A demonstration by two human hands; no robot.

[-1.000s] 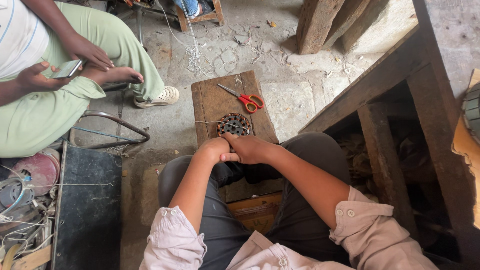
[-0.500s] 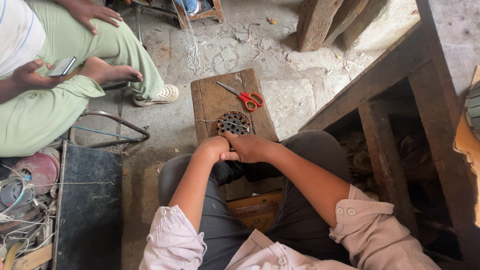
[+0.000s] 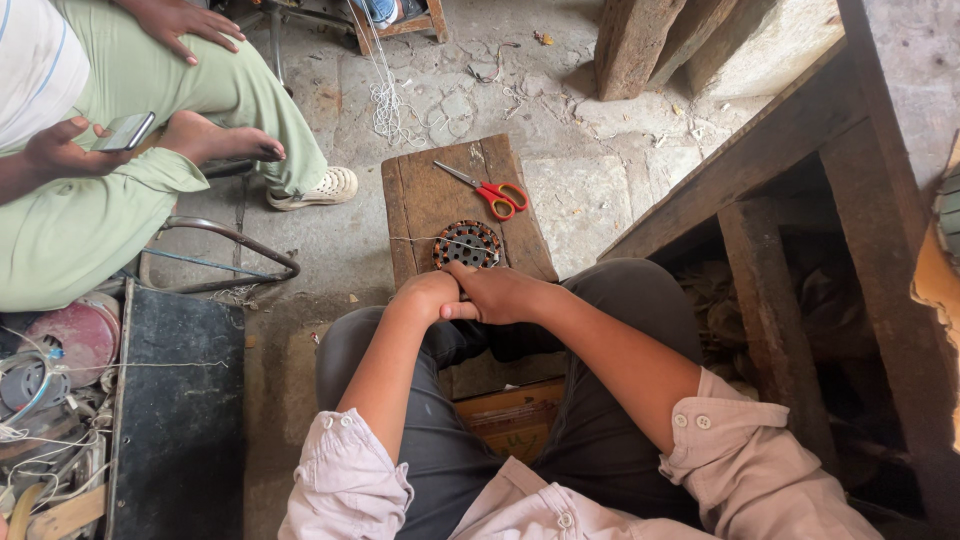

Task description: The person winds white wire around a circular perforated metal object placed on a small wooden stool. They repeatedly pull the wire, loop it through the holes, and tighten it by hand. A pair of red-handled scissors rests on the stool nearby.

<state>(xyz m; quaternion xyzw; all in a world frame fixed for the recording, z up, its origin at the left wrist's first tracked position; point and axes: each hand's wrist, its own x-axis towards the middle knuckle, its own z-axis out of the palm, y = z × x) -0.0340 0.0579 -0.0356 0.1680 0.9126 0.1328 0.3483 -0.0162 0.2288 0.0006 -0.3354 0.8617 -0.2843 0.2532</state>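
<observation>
- The left hand is curling into a loose fist at the near edge of the wooden board; whether it is gripping anything cannot be told, since the fingers are turned away from the camera.
- The right hand is lying against the left hand, touching it, with its fingers folded narrow; its fingertips are reaching the near rim of the motor stator. What it is pinching, if anything, cannot be told.
- The motor stator, a round slotted metal ring with copper-coloured windings, is sitting flat on the near part of the wooden board, just beyond both hands.
- A thin wire is running from the stator leftward across the board.
- Red-handled scissors are lying on the board beyond the stator, apart from it, blades pointing toward the far left.
- The board is resting on the cracked concrete floor, between the person's knees.
- A tangle of white string is lying on the floor beyond the board.
- A second person in green trousers is sitting at the left, well apart, holding a phone in one hand.
- A dark wooden frame is standing at the right.
</observation>
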